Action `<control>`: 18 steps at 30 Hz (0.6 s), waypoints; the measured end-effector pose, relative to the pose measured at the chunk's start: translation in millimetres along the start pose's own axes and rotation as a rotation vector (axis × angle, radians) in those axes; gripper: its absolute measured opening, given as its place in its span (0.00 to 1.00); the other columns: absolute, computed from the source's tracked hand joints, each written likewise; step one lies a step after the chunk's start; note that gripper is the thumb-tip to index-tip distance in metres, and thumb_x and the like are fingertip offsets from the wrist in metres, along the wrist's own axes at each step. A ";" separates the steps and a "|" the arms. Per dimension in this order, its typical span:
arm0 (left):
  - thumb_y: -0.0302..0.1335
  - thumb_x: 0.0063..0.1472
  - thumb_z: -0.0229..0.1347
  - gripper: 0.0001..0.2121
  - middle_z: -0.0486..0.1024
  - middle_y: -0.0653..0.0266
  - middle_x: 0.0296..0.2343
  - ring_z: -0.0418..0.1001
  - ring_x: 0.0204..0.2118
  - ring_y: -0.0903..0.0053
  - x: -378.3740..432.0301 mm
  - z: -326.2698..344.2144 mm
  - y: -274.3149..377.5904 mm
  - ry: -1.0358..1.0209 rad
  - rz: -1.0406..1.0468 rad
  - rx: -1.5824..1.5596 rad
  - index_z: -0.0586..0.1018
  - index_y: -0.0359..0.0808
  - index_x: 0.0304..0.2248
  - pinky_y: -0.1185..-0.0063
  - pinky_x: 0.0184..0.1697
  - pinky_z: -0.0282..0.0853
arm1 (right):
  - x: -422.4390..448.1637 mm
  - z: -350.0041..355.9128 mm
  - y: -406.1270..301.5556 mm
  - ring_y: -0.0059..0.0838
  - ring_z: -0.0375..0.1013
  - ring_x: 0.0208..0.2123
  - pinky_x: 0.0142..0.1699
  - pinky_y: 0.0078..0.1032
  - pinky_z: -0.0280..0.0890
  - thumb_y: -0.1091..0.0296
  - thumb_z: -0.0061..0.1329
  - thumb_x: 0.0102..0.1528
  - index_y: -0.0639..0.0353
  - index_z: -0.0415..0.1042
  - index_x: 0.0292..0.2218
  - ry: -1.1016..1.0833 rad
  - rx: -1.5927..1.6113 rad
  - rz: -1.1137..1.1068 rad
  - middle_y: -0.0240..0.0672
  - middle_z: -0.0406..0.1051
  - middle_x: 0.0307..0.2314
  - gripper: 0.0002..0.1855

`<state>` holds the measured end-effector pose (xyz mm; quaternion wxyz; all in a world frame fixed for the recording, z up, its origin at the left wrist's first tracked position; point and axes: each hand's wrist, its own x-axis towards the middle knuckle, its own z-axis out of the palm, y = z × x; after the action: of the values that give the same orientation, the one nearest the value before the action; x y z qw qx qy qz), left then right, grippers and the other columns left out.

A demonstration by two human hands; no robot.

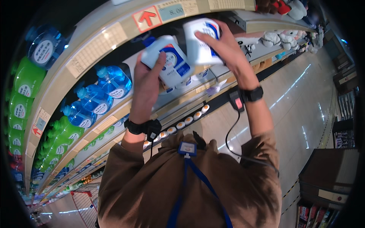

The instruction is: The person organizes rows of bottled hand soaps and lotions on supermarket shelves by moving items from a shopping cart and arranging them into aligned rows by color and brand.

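My left hand point(148, 77) grips a pale blue-white bottle point(174, 67) with a blue top and a blue and white label, thumb across its front. In my right hand point(228, 47) is a white bottle point(199, 47) with a blue and red label, its top hidden; the thumb lies over the front. The two bottles are tilted and held side by side before the shelves. Below them, similar white containers point(185, 83) stand on a shelf, partly hidden. To the left of my left hand are several clear blue pump bottles point(115, 82).
Green bottles point(68, 132) line the left shelves. A shelf edge point(105, 37) with price tags curves above my hands. Plush toys point(288, 40) sit at the upper right. A red-trimmed shopping cart point(82, 199) stands at the lower left, a brown display unit point(328, 171) at the right.
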<state>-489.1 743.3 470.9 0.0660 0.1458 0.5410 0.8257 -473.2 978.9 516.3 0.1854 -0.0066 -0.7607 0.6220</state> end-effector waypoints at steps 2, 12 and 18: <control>0.33 0.71 0.56 0.18 0.79 0.58 0.47 0.79 0.49 0.73 9.8 1.2 -1.0 -0.011 0.063 -0.001 0.74 0.33 0.55 0.72 0.54 0.75 | 53.9 -9.1 21.4 0.30 0.79 0.44 0.47 0.25 0.74 0.48 0.67 0.52 0.76 0.67 0.55 -0.085 -0.059 0.043 0.48 0.77 0.45 0.43; 0.24 0.64 0.64 0.14 0.82 0.57 0.42 0.79 0.42 0.76 55.4 -0.1 -0.5 0.241 0.101 0.073 0.81 0.24 0.45 0.76 0.50 0.73 | 162.9 17.9 77.7 0.33 0.74 0.54 0.59 0.28 0.67 0.52 0.64 0.54 0.60 0.73 0.58 -0.465 -0.030 -0.421 0.43 0.74 0.53 0.35; 0.20 0.59 0.66 0.29 0.78 0.55 0.48 0.75 0.50 0.71 73.3 15.4 2.5 0.240 0.139 0.378 0.70 0.30 0.58 0.74 0.56 0.69 | 230.7 53.8 113.1 0.44 0.70 0.58 0.63 0.32 0.64 0.45 0.71 0.44 0.53 0.69 0.60 -0.299 -0.442 -0.494 0.46 0.70 0.57 0.47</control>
<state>-553.7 775.3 491.4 -0.0846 0.0932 0.6787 0.7236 -728.6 1009.2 463.7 0.2109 0.2285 -0.8741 0.3732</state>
